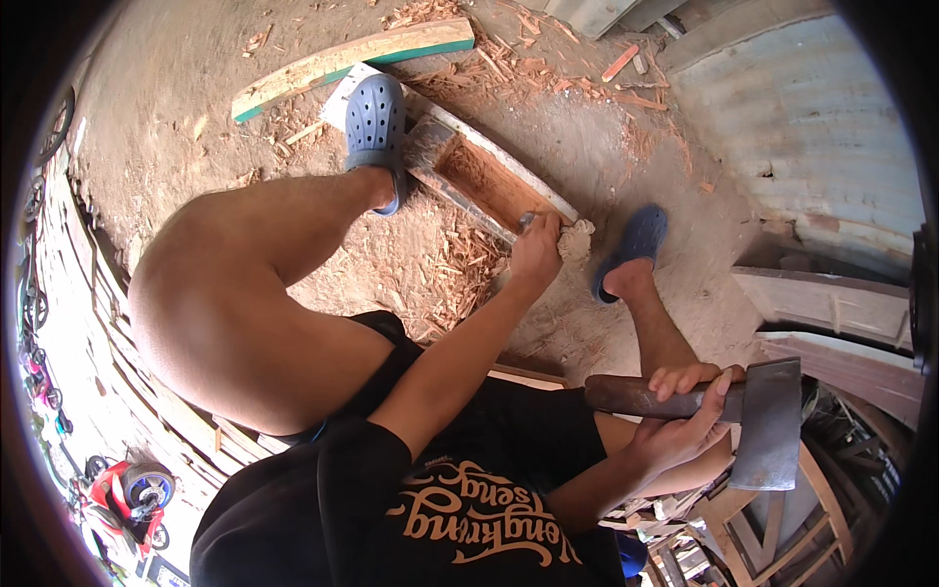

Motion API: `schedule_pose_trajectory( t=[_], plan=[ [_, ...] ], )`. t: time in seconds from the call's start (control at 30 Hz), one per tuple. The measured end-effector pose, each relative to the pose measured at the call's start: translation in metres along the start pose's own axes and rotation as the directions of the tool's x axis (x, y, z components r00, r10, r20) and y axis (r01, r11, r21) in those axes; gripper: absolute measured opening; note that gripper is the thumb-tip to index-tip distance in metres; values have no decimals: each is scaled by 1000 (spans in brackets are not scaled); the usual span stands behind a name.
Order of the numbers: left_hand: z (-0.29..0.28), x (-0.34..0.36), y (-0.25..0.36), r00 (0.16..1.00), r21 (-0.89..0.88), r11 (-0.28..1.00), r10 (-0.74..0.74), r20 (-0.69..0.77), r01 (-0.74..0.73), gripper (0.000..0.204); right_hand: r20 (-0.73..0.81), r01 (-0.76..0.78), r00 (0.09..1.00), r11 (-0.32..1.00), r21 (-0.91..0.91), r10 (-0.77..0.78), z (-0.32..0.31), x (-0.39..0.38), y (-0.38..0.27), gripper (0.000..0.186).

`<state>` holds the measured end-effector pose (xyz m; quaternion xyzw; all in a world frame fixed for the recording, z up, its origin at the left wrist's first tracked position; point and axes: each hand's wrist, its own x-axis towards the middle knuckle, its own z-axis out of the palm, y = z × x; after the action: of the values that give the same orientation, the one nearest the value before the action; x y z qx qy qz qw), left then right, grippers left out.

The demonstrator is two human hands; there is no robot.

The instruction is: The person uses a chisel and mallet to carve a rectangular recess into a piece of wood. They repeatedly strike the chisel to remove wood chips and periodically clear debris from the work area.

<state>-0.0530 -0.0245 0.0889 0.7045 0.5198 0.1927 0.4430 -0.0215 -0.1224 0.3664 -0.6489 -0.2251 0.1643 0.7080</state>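
Observation:
A wooden block (451,199) with a long rectangular hollow lies on the ground between my feet. At the hollow's near right end, my left hand (538,252) is closed around a small grey metal piece (527,219); most of it is hidden by the fingers. Over my right thigh, my right hand (680,416) grips a hatchet by its dark handle (626,394), close to the head. The hatchet's broad grey blade (768,430) points toward my body. My left foot, in a blue clog (376,122), presses on the block's far left end.
A curved plank with a green edge (352,64) lies beyond the left foot. Wood chips (460,264) cover the ground around the block. Another blue clog (641,245) is on my right foot. Corrugated metal sheet (812,137) and stacked boards (831,303) stand at right.

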Motion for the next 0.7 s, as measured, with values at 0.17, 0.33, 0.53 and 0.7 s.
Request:
schedule_pose_trajectory(
  t=[0.17,0.33,0.53,0.7],
  plan=[
    [-5,0,8,1000,21,1000,18,2,-19,30,-122,-255,964,952,-168,237,9,-12,37,13],
    [-5,-8,9,1000,-10,1000,19,14,-18,28,-69,-340,939,872,-351,338,-11,-27,81,10],
    [-3,-4,4,999,-92,995,-41,-31,38,33,-111,-435,900,850,-299,421,-2,-30,85,13],
    [-6,-5,-1,999,-118,992,-38,-34,34,44,-169,-419,907,858,-297,385,12,-2,80,23]
  ],
)
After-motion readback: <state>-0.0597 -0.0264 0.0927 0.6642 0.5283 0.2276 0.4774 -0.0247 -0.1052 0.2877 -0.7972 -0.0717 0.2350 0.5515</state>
